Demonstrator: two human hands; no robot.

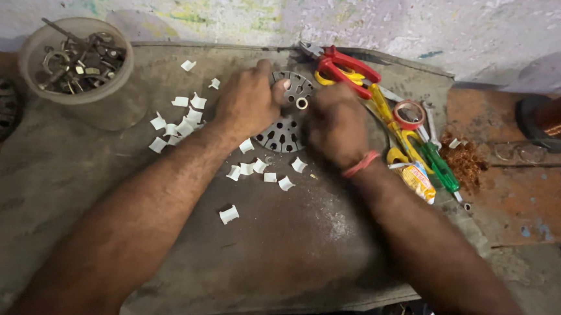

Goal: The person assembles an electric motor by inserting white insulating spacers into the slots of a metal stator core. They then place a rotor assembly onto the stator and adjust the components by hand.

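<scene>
The person's two forearms are bare from the lower edge of the view up to the hands, with no sleeves showing. The left hand [248, 103] wears nothing: no ring, band or glove can be seen on it. At the wrist of the right hand [337, 125] sits a thin reddish-orange thread band [362, 164], wound slantwise around the wrist, and that hand too is ungloved.

Stator core [284, 135] lies between bowl [78, 67], left, and pliers [344, 67], right.
</scene>
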